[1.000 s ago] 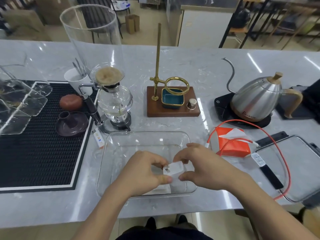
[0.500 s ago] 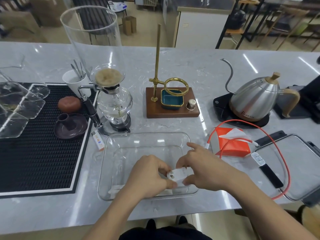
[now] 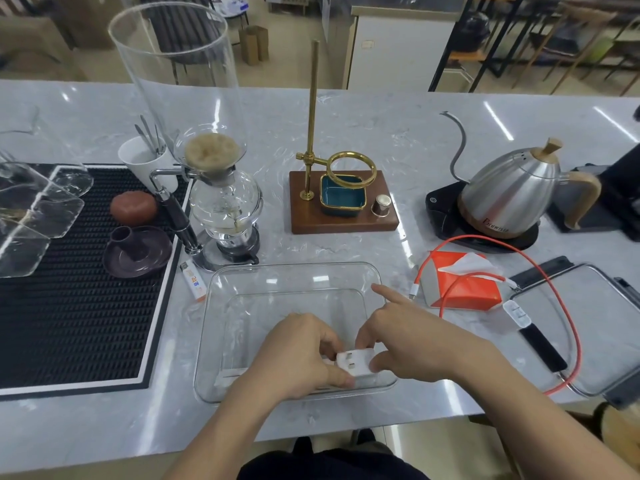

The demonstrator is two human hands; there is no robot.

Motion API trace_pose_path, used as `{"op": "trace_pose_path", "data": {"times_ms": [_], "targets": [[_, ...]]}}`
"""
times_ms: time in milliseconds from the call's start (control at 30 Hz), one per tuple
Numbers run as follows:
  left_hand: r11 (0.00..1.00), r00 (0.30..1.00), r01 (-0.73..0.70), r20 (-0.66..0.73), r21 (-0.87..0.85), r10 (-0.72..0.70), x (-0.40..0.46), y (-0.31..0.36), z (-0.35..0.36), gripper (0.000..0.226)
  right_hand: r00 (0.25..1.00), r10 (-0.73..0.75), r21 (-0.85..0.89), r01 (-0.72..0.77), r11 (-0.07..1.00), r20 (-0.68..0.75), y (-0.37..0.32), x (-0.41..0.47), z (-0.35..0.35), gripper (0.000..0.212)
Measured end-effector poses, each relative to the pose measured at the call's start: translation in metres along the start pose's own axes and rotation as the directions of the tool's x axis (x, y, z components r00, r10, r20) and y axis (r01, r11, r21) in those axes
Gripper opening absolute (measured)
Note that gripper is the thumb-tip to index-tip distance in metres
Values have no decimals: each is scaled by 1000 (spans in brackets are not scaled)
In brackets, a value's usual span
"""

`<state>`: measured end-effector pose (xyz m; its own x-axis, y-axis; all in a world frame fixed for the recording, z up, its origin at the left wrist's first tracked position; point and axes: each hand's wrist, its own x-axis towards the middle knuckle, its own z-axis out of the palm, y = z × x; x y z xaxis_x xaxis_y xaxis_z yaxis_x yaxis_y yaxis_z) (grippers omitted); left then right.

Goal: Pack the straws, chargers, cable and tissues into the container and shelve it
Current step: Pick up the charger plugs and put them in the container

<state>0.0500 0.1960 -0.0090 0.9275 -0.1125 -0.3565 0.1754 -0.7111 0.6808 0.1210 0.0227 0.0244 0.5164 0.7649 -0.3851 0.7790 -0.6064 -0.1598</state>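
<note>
Head view: both hands meet over the near right corner of the clear container [image 3: 294, 271] on the marble counter [image 3: 398, 133]. Left hand [image 3: 298, 355] and right hand [image 3: 412, 337] together pinch a white charger [image 3: 356, 364], prongs facing left, low inside the container. Right of it lies the orange tissue pack [image 3: 464, 289], with the red cable [image 3: 554, 271] looping over it toward the lid [image 3: 595, 327] at far right.
</note>
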Motion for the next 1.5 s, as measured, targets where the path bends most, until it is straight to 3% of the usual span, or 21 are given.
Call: {"op": "trace_pose_path", "data": {"times_ms": [300, 533, 700, 833, 1133, 1500], "targets": [[998, 996, -55, 65, 2, 55, 2, -4, -2, 32, 1000, 3, -7, -3, 1000, 6, -1, 0, 3, 22], [996, 988, -89, 127, -13, 90, 5, -5, -6, 11, 1000, -3, -18, 3, 1000, 21, -2, -1, 5, 20], [998, 993, -70, 94, -3, 70, 8, -4, -2, 8, 1000, 7, -70, -8, 998, -15, -6, -2, 10, 20], [999, 996, -50, 77, -1, 50, 10, -2, 1, 6, 999, 25, -127, -29, 991, -33, -10, -1, 14, 33], [996, 999, -32, 34, 86, 29, 9, 0, 7, 9, 996, 57, -144, -65, 987, -62, -9, 2, 20, 31], [995, 991, -96, 90, 17, 94, 9, -2, -1, 6, 994, 48, -62, -54, 997, -99, -9, -3, 18, 24]]}}
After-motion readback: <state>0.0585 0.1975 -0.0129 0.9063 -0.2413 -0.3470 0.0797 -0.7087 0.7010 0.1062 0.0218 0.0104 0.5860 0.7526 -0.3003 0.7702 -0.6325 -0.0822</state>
